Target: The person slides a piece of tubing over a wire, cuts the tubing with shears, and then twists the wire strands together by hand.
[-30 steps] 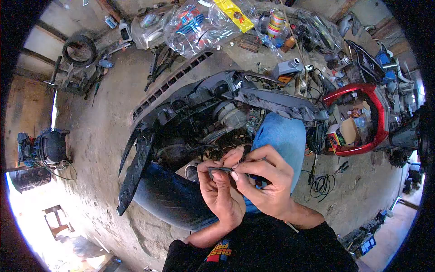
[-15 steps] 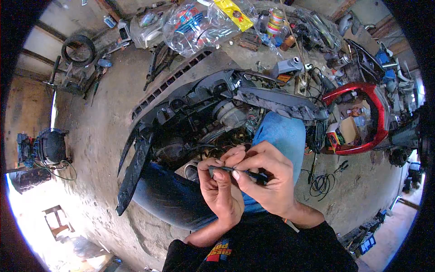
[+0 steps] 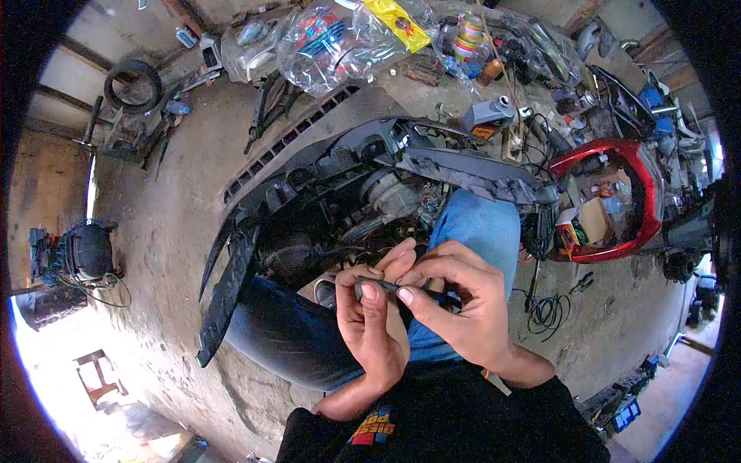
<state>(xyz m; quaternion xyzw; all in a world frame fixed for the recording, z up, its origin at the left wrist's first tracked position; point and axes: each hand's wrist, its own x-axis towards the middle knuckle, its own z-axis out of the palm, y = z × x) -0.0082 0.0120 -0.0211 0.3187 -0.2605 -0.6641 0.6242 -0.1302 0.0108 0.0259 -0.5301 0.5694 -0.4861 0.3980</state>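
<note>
Being gripped near the middle of the view is a small dark piece [image 3: 378, 285], held above the person's lap and in front of a large dark assembly [image 3: 332, 163]. One end is clasped between the thumb and fingers of the left hand [image 3: 374, 332]; the other is pinched by the thumb and forefinger of the right hand [image 3: 467, 309]. Its exact shape is partly hidden by the fingers. The assembly is flanked by two denim-clad legs [image 3: 478, 231]. A red frame [image 3: 658, 193] and coiled cable [image 3: 546, 318] are seen to the right on the floor [image 3: 170, 231].
</note>
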